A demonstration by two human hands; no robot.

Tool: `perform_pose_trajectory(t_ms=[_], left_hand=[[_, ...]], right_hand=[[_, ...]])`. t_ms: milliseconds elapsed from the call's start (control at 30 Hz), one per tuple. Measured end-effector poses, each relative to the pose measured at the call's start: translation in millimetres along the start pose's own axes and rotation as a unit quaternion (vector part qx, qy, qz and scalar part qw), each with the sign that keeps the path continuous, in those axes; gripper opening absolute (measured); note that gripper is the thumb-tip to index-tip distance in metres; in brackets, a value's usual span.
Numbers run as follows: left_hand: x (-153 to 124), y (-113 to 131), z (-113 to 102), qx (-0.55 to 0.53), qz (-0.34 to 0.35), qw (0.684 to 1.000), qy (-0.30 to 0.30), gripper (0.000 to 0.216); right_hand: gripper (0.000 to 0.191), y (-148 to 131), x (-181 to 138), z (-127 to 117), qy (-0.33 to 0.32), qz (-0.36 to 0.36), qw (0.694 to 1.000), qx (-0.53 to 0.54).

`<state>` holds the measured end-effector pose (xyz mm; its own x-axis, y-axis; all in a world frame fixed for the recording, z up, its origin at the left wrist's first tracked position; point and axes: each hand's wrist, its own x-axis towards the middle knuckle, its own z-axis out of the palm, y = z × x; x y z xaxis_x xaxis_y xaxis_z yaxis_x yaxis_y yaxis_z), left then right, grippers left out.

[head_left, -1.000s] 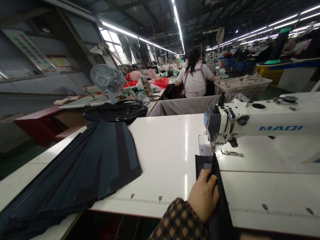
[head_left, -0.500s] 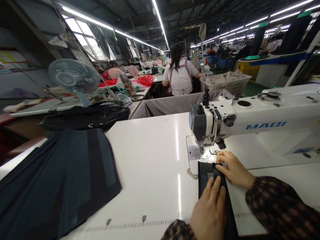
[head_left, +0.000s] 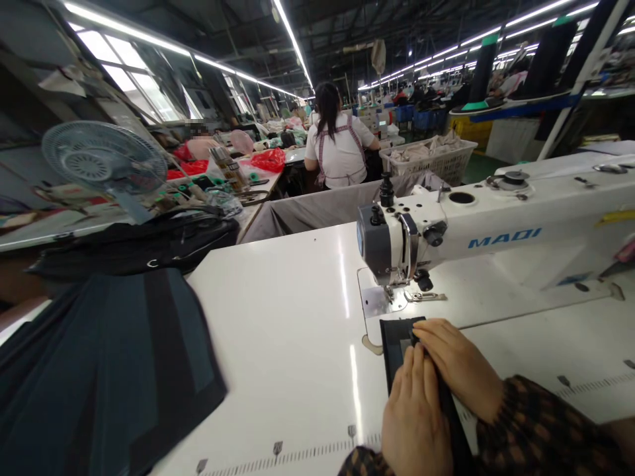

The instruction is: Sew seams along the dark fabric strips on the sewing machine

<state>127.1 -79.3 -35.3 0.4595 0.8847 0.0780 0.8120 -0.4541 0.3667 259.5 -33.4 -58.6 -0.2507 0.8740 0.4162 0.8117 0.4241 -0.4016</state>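
Note:
A folded dark fabric strip (head_left: 393, 344) lies on the white sewing table, its far end just in front of the sewing machine's needle plate (head_left: 373, 302). My left hand (head_left: 417, 413) rests flat on the strip, fingers together and stretched forward. At the strip's upper right corner, my right hand (head_left: 461, 363) has its fingers closed on the fabric edge; the thumb side is partly hidden. A small grey patch (head_left: 405, 345) shows on the strip beside the left fingertips. The presser foot (head_left: 389, 294) of the sewing machine (head_left: 496, 225) stands beyond the hands, apart from the fabric.
A large dark fabric piece (head_left: 114, 357) covers the table's left side, with a black bag (head_left: 143, 241) behind it. A fan (head_left: 104, 155) stands at the left. Ahead sits a co-worker (head_left: 342, 149) near a white basket (head_left: 436, 158). Thread cones (head_left: 481, 73) stand at the right.
My right hand has come back from beside the metal guide and now lies closer to my left hand on the strip's edge. The view has turned slightly to the right.

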Motion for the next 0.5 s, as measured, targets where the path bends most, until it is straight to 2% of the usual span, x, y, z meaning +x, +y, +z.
perform_pose_trajectory(t_ms=[100, 167, 233, 300, 333, 400, 500], left_hand=[[-5.1, -3.1, 5.5, -0.015, -0.006, 0.999, 0.052, 0.049], [-10.2, -7.4, 4.4, -0.017, -0.032, 0.994, 0.101, 0.039], [-13.7, -11.9, -1.2, -0.017, -0.105, 0.982, 0.155, 0.037], [-12.4, -13.4, -8.9, -0.036, -0.177, 0.968, 0.174, 0.043], [-9.3, -12.1, -12.3, -0.048, -0.189, 0.969, 0.154, 0.042], [0.7, -5.8, -16.2, -0.045, -0.175, 0.981, 0.076, 0.037], [18.5, 6.0, -15.4, 0.036, -0.154, 0.987, -0.027, 0.042]], right_hand=[[0.042, -1.1, -19.0, -1.5, -0.030, -0.053, 0.998, -0.023], [0.044, -3.5, -23.6, -2.0, -0.045, -0.062, 0.996, -0.055], [0.043, -6.5, -23.0, -1.8, -0.048, -0.062, 0.994, -0.076], [0.042, -8.6, -21.0, -0.5, -0.041, -0.061, 0.994, -0.079], [0.042, -9.1, -20.5, 0.7, -0.035, -0.061, 0.995, -0.076], [0.043, -8.8, -20.8, 3.8, -0.024, -0.057, 0.995, -0.073], [0.043, -7.8, -23.0, 8.0, -0.017, -0.051, 0.996, -0.071]])
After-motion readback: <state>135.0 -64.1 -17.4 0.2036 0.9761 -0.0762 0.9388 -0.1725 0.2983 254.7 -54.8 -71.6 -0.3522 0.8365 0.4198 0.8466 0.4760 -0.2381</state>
